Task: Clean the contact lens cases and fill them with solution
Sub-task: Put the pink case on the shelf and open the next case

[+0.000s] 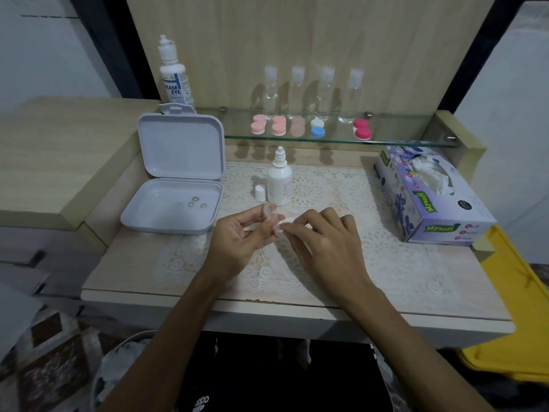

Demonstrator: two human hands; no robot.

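Wiping stage, by the look of it: left hand [242, 233] pinching a clear lens case [271, 217] above the lace mat [371, 263], right hand [322, 233] pressing tissue [286, 221] into it; next, reaching for the uncapped solution bottle [279, 181].

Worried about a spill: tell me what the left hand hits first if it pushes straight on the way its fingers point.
Probably the small white bottle and its loose cap: the left hand points up-right toward them. Depth is unclear.
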